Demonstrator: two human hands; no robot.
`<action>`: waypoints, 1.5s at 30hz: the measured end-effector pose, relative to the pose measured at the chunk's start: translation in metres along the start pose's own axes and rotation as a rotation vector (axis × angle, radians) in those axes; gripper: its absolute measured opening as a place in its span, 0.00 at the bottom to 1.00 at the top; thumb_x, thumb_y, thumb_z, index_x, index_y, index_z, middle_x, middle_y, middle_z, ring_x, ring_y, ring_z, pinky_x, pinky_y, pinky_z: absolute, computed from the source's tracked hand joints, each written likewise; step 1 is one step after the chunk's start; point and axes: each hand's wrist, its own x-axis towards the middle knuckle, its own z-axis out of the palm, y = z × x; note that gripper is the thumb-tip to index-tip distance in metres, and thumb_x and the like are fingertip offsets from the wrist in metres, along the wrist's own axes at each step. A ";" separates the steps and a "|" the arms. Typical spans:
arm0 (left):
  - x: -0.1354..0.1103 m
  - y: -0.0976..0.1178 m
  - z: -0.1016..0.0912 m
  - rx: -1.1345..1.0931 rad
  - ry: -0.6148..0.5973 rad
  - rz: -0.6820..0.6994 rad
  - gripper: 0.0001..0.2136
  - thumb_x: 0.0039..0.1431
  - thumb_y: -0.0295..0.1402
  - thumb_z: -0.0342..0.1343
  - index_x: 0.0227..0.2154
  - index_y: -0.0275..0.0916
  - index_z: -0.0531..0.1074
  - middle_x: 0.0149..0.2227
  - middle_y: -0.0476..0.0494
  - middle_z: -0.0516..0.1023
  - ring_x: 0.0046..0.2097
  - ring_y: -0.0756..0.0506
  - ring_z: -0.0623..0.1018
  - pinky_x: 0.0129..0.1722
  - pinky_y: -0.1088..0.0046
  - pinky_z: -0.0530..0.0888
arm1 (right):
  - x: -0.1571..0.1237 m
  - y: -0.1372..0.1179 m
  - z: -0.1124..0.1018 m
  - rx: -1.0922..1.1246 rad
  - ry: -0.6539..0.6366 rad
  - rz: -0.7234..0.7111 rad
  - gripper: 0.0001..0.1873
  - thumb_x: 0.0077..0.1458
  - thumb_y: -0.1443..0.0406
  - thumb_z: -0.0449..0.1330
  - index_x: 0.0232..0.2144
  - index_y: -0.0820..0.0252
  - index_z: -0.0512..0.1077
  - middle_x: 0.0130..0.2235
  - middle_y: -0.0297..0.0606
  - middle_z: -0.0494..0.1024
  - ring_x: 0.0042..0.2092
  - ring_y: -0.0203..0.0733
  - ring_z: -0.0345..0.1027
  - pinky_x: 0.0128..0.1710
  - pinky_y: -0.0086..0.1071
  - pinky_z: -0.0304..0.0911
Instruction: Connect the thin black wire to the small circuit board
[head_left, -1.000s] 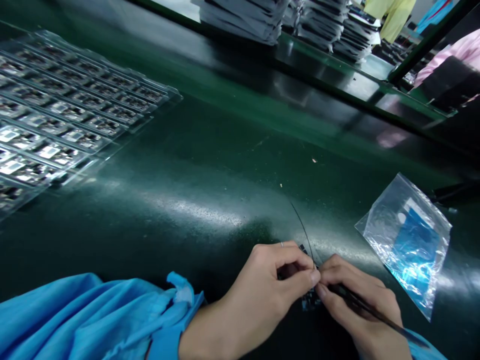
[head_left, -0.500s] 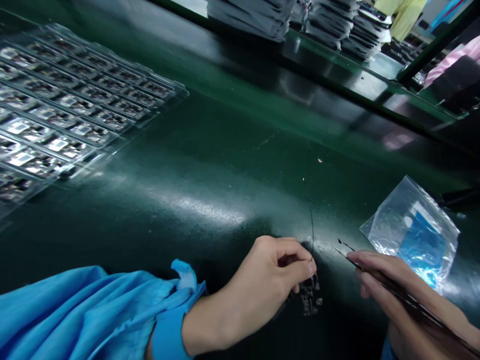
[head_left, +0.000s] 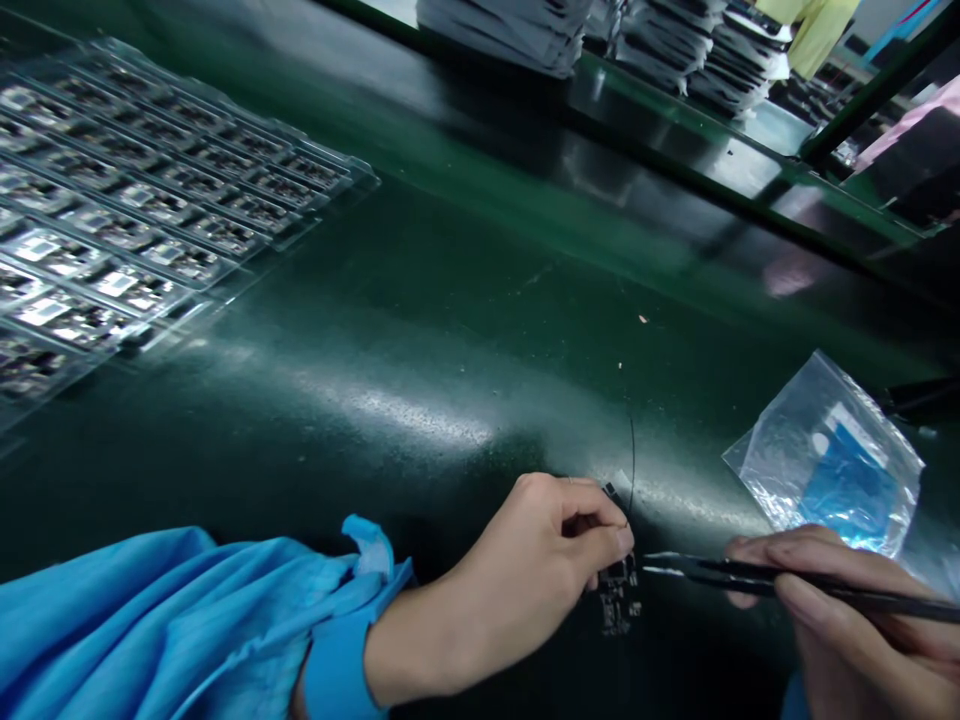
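My left hand [head_left: 540, 565], in a blue sleeve, pinches a small dark circuit board [head_left: 619, 595] against the green bench, thumb and forefinger closed on its upper edge. A thin black wire [head_left: 632, 455] rises from the board and curves away over the bench. My right hand [head_left: 847, 625] grips black tweezers [head_left: 757, 577] that lie almost level, their two tips pointing left and ending just right of the board without touching it.
A clear tray [head_left: 247, 260] with rows of several small boards lies at the left. A clear plastic bag [head_left: 825, 455] holding something blue sits at the right. Stacks of grey trays [head_left: 517, 30] stand on the far shelf. The green bench [head_left: 450, 300] stretches between.
My right hand drew back from the board, then swung the tweezers down until their tips point at it. The left hand kept its pinch; the wire stood up straighter.
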 end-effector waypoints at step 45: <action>-0.001 0.001 0.000 -0.059 0.028 -0.024 0.10 0.56 0.30 0.52 0.22 0.33 0.70 0.22 0.52 0.67 0.25 0.54 0.67 0.25 0.81 0.63 | -0.006 0.008 0.016 0.069 -0.004 0.147 0.02 0.46 0.66 0.67 0.28 0.56 0.78 0.29 0.40 0.78 0.28 0.42 0.74 0.31 0.29 0.74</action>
